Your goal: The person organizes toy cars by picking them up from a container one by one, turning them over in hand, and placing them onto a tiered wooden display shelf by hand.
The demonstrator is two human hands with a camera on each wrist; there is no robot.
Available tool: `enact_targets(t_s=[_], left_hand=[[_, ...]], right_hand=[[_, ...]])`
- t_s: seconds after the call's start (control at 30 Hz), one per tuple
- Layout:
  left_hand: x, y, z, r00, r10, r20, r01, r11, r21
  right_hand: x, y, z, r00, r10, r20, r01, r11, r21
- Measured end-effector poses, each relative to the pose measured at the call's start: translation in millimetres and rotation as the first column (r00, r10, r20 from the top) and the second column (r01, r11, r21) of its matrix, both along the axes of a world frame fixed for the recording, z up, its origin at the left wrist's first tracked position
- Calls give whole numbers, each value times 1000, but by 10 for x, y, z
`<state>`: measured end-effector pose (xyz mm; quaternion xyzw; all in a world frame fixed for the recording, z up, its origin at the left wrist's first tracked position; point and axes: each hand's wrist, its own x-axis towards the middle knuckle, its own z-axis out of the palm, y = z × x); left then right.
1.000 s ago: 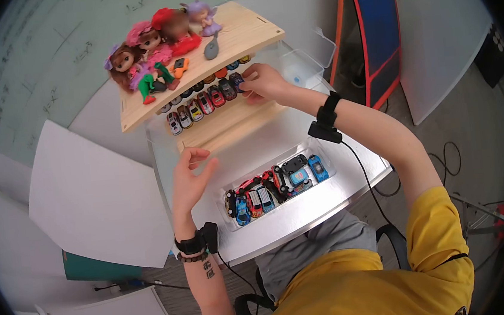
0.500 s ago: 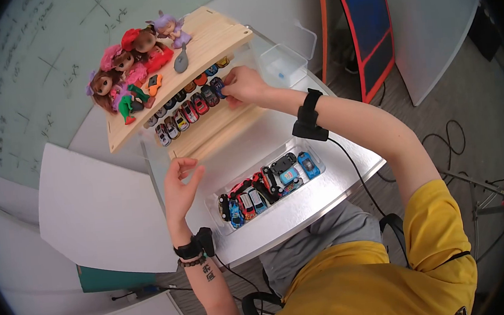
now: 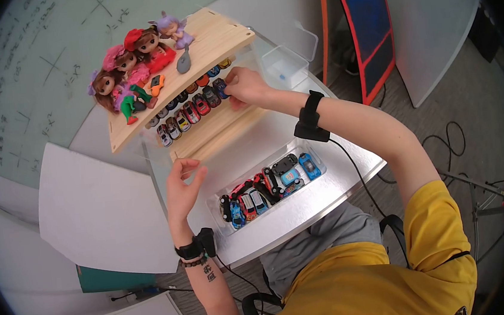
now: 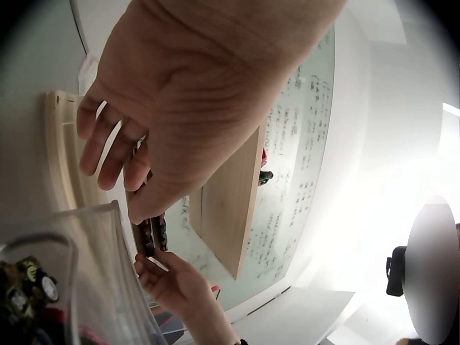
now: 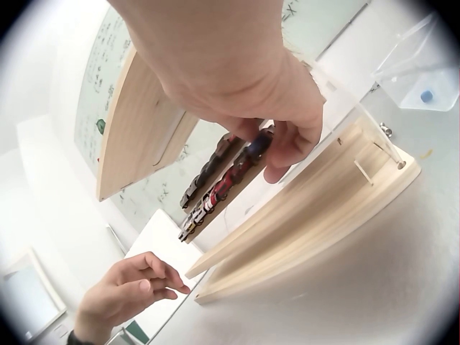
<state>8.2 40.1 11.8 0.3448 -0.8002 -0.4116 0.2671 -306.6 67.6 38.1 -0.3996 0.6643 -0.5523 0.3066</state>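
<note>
At the right end of the front row of toy cars (image 3: 190,112), my right hand (image 3: 249,88) pinches a dark blue car (image 3: 220,88) with thumb and fingers. The right wrist view shows that blue car (image 5: 259,145) under the fingertips, in line with the others. My left hand (image 3: 183,189) hovers left of the clear tray (image 3: 280,201), fingers bent loosely, holding nothing. In the left wrist view its palm and fingers (image 4: 108,162) hang beside the wooden shelf (image 4: 233,208). Several more cars, some upside down, lie in the tray.
Dolls (image 3: 127,63), a grey spoon-like item (image 3: 183,61) and small toys stand on the top board (image 3: 211,35). A clear container (image 3: 284,64) sits behind at the right. The lower board (image 3: 202,139) lies beneath the car rows.
The head view has turned, so the shelf appears farther left. My right hand stays at the blue car, and my left hand has barely moved.
</note>
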Motion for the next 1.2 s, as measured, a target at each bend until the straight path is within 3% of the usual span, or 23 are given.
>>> enact_targets(t_s=[0.07, 0.6, 0.7, 0.77, 0.83, 0.9, 1.0, 1.07, 1.2], left_hand=[[-6, 6, 10, 1000, 2, 4, -2, 1000, -8], [11, 26, 14, 1000, 1, -17, -2, 1000, -28], [34, -11, -2, 1000, 9, 17, -8, 999, -45], [40, -4, 4, 997, 43, 61, -40, 998, -47], [-14, 44, 31, 997, 38, -73, -47, 990, -134], [-6, 33, 41, 991, 110, -80, -119, 986, -113], [5, 45, 59, 980, 172, -100, -180, 980, -81], [0, 50, 85, 974, 195, -118, -203, 978, -54], [-1, 68, 80, 966, 228, -120, -235, 971, -50]], right_hand=[[-5, 39, 65, 999, 40, -21, -38, 996, 85], [26, 85, 20, 999, 39, 14, -39, 999, 13], [16, 214, 34, 994, 40, -106, -32, 997, 77], [-40, 314, 5, 921, 1, -390, -7, 1000, -15], [-53, 481, 55, 821, -131, -556, 31, 982, -187], [-78, 723, 363, 778, -10, -628, -43, 997, -70], [-83, 946, 428, 840, 148, -523, -134, 989, 66], [-51, 1052, 368, 754, 117, -646, -179, 983, -30], [231, 1197, 379, 672, 165, -722, -280, 959, -41]])
